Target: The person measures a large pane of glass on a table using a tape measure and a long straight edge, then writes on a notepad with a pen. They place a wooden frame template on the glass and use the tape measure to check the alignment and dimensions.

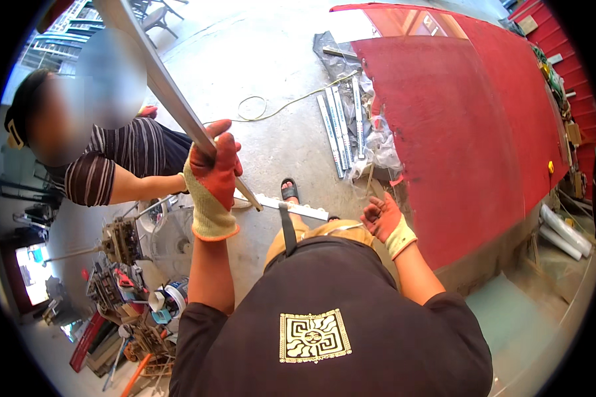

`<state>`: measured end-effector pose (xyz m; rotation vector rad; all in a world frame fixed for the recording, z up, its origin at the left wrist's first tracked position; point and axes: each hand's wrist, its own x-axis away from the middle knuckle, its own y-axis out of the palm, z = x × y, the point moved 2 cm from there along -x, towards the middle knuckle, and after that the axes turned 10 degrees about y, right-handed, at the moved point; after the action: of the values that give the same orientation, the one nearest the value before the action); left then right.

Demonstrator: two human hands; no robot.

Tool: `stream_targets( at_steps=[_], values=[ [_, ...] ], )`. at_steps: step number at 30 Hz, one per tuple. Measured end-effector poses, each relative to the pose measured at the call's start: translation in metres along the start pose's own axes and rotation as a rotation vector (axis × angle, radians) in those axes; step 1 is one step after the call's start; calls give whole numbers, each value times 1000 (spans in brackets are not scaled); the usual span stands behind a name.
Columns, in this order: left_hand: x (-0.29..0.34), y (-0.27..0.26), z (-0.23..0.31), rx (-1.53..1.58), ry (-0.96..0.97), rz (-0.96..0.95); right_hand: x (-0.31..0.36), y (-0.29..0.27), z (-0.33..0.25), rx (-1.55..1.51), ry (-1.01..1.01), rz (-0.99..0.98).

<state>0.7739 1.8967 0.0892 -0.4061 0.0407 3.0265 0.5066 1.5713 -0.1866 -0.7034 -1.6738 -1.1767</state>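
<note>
Farthest left of the red table [457,132], a jumble of machinery and tools [122,245] stood on the workshop floor [245,40]. Above it in the view, also well left of the table, a co-worker in a dark striped shirt [89,175] leaned in, one bare forearm extended in the table's direction.

Next toward the table came the long metal bar [169,96], which slanted down from the upper left, its lower end pointing toward the table's side but well apart from it. The person's left hand [213,162], in a cream glove with a red coating, was closed around the bar near that lower end. A white strip [311,211] lay left of the table, by a sandalled foot [289,190]; whether the bar's tip touched the strip could not be told.

A thin pale cord [291,104] looped across the floor left of the table. Nearer to it, several blue-and-white strips [334,129] lay beside crumpled clear plastic [383,149] at its left edge. The right hand [383,221], gloved alike, was half open just beside the table's near left part, fingers loosely bent, with nothing visible in its grasp.

Right of the table lay pale rolls [564,231], and a red ribbed wall [549,30] rose beyond its far right side.
</note>
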Motion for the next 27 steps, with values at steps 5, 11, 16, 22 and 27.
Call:
stream_targets(
  at_steps=[5,11,16,22,27],
  values=[
    [-80,-14,-12,-16,-5,-38,-47,-31,-1,-344,-124,115],
    [-176,4,-32,-43,60,-94,-69,-28,-16,-756,-352,16],
    [-239,41,-54,54,65,-150,-73,-35,-12,-897,-380,39],
    [-302,97,-77,7,75,-219,-82,-59,-2,-874,-426,111],
    [-360,142,-91,-116,57,-253,-72,-59,-13,-895,-395,336]
  ],
)
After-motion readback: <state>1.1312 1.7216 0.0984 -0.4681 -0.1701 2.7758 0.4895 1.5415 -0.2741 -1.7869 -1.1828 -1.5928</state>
